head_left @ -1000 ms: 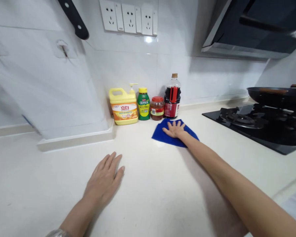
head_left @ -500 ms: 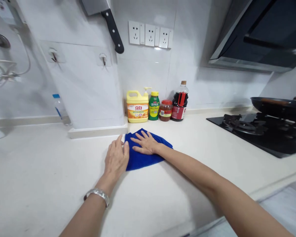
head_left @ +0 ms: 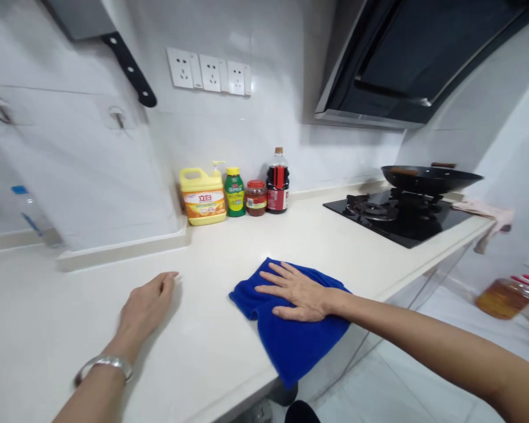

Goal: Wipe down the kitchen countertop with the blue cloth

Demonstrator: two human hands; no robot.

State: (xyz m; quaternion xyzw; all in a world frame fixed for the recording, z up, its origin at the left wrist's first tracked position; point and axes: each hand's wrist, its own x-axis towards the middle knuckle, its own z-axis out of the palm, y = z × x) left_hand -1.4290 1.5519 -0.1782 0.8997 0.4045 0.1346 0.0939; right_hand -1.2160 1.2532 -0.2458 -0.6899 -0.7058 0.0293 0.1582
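My right hand [head_left: 297, 289] lies flat with fingers spread on a blue cloth [head_left: 291, 335] near the front edge of the cream countertop [head_left: 220, 258]; part of the cloth hangs over the edge. To the left, my left hand [head_left: 145, 302] rests on the bare countertop, fingers loosely together and holding nothing, with a metal watch on the wrist. The two hands are apart.
At the back wall stand a yellow detergent jug [head_left: 201, 196], a green bottle [head_left: 234, 192], a red-lidded jar [head_left: 256, 198] and a dark sauce bottle [head_left: 277, 181]. A black hob [head_left: 397, 218] with a wok [head_left: 429, 177] lies to the right. A knife [head_left: 130, 67] hangs above. An oil bottle [head_left: 506, 295] stands on the floor.
My right hand has slid the blue cloth from the back of the counter toward the front edge, where it now overhangs. My left hand moved off the cloth to the left.
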